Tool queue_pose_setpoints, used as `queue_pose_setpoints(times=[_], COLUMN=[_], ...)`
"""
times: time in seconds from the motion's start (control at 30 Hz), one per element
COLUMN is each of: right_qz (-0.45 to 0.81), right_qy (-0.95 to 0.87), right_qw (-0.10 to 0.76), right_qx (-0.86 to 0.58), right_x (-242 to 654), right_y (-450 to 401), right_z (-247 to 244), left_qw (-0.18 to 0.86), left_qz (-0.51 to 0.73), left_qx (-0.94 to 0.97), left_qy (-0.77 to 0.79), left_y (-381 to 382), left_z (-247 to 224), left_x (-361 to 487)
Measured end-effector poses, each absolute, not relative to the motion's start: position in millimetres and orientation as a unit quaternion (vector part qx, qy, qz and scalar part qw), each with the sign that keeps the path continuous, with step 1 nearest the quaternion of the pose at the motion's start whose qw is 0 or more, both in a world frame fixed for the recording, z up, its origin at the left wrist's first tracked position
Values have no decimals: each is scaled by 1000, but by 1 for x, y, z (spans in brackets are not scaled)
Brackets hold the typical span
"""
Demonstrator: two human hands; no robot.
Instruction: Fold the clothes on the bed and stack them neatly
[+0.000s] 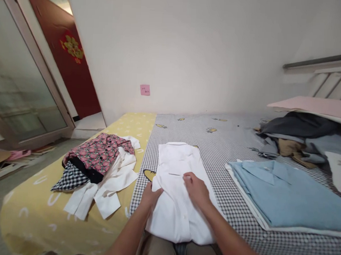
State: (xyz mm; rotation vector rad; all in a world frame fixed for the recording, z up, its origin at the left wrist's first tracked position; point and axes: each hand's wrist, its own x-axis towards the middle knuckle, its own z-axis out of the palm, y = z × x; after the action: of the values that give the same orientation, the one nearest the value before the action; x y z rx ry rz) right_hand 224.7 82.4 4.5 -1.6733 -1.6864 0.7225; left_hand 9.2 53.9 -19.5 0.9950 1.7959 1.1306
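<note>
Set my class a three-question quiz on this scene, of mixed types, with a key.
1. True or false: the bare left hand and the bare right hand both rest on the folded white button shirt.
2. Multiple choice: on which side of that shirt does the folded pale-blue collared shirt lie, from the person's view? A) left B) right C) on top of it
3. Fill in the blank: the small square pink paper note is stuck on the ____.

Key: 1 true; 2 B; 3 wall
</note>
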Motion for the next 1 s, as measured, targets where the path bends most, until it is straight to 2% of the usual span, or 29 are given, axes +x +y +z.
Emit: queue_pose_setpoints(times=[0.17,0.43,0.67,1.0], right_qz=[302,301,297,221], right_qy=[-609,-583,-588,-562], right_qw=[287,360,313,407], right_qx=[-675,-663,-685,-685], right_x=[180,196,189,217], right_y=[94,107,100,96], right_z=[-16,4,-11,2], left_qw=[378,420,401,407], left_qz=[446,464,465,472], left_qx=[387,368,371,358], left_qy=[713,688,697,695], left_y=[52,50,57,60], left_z=[-19,-23,-28,-30], left_x=[14,8,7,4])
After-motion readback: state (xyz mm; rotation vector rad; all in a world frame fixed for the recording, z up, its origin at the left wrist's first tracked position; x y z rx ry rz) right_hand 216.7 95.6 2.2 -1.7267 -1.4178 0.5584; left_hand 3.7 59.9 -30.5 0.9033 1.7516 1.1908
